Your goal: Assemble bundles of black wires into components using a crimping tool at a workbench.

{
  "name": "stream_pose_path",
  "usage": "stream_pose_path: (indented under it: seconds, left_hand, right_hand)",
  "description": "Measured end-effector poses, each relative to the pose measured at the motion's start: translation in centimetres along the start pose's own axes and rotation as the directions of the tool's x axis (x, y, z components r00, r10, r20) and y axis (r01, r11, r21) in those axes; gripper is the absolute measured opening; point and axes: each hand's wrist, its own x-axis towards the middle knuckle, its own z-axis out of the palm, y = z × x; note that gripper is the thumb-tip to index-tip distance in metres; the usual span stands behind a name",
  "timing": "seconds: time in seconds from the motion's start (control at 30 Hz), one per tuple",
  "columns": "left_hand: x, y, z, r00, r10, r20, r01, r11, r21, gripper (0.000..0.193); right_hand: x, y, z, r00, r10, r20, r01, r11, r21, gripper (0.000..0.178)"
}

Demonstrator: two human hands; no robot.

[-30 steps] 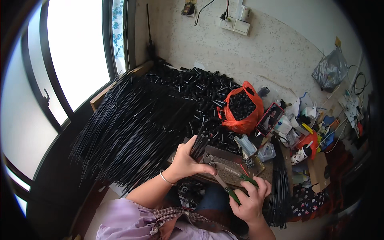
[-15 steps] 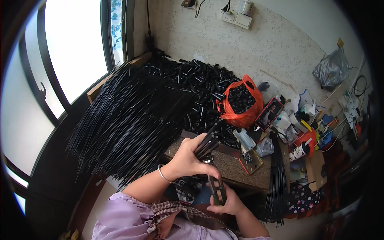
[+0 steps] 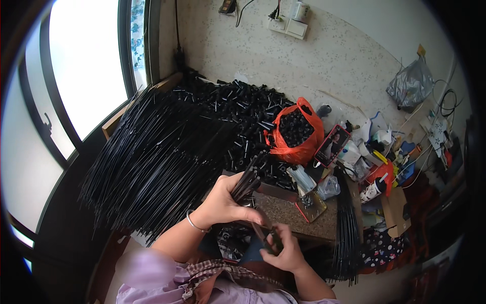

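My left hand (image 3: 223,202) grips a bundle of thin black rods (image 3: 249,178) that points up and to the right, over the near edge of a speckled work board (image 3: 288,213). A silver bangle circles that wrist. My right hand (image 3: 283,251) is lower, close to my body, closed on a short dark piece (image 3: 267,238); what it is I cannot tell. The two hands nearly touch at the thumb of the left one.
A big fan of long black rods (image 3: 152,162) fills the left. Behind it lies a heap of short black tubes (image 3: 238,111). An orange bag of black parts (image 3: 296,131), a phone (image 3: 331,144), a small metal tray (image 3: 311,205), another rod bundle (image 3: 347,223) and clutter sit to the right.
My right hand dropped from the board toward my lap, now closed on a dark piece. My left hand stayed on the rod bundle. The view tilted slightly.
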Motion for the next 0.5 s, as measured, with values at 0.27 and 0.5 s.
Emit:
stream_pose_path:
  seconds: [0.27,0.5]
  left_hand:
    - [-0.5,-0.1,0.3,0.991,-0.059,0.118,0.088,0.960,-0.264,0.061]
    - [-0.5,0.3,-0.4,0.998,-0.025,0.052,0.026,0.999,-0.022,0.056]
  right_hand:
    - [-1.9,-0.5,-0.9,0.677,0.138,0.723,-0.730,0.245,0.638,0.033]
    - [0.2,-1.0,-0.5,0.969,-0.201,-0.141,0.144,0.930,-0.337,0.043]
